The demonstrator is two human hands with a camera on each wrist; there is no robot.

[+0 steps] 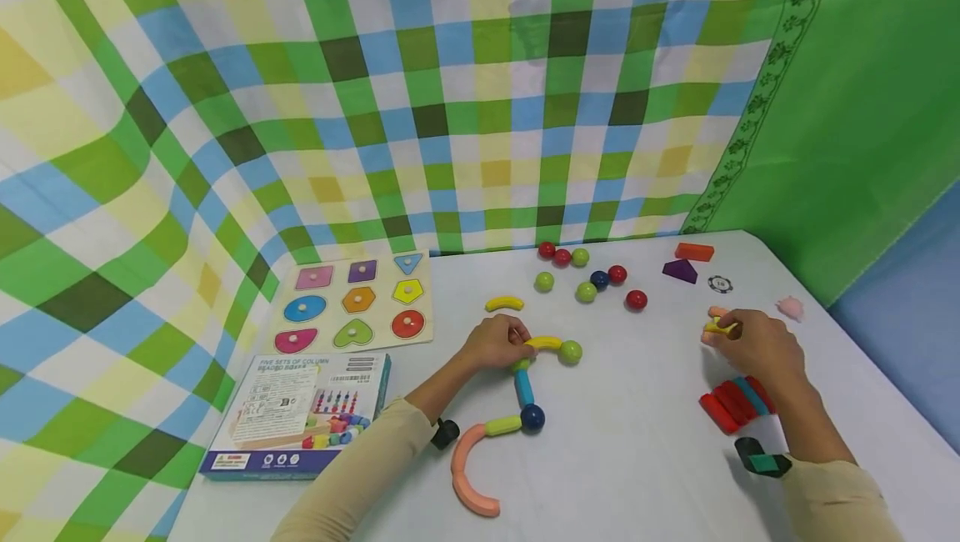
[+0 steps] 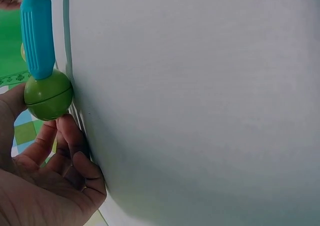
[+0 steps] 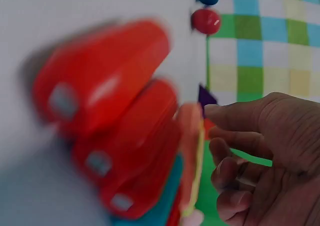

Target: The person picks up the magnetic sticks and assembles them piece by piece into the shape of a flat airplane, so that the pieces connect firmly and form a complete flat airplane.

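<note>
My left hand point(image 1: 498, 342) pinches a green ball point(image 2: 48, 95) between thumb and fingers. A blue stick point(image 1: 523, 388) and a yellow curved stick point(image 1: 546, 343) join at that ball; another green ball point(image 1: 571, 352) caps the curved stick. The chain runs on through a dark blue ball point(image 1: 532, 418) and a light green stick point(image 1: 502, 425) to a peach arc point(image 1: 465, 475). My right hand point(image 1: 761, 350) holds its fingertips around a small yellow curved stick point(image 1: 720, 328), beside a peach curved piece point(image 3: 189, 151). Red sticks point(image 3: 105, 71) and a teal stick lie close by.
Several loose balls point(image 1: 586, 292) lie toward the back. A spare yellow curved stick point(image 1: 505, 303), a shape puzzle board point(image 1: 382, 275) and a boxed toy point(image 1: 300, 413) are behind and left of the left hand. Blocks point(image 1: 694, 252), a chip point(image 1: 720, 284) and a pink figure point(image 1: 790, 307) sit at the right.
</note>
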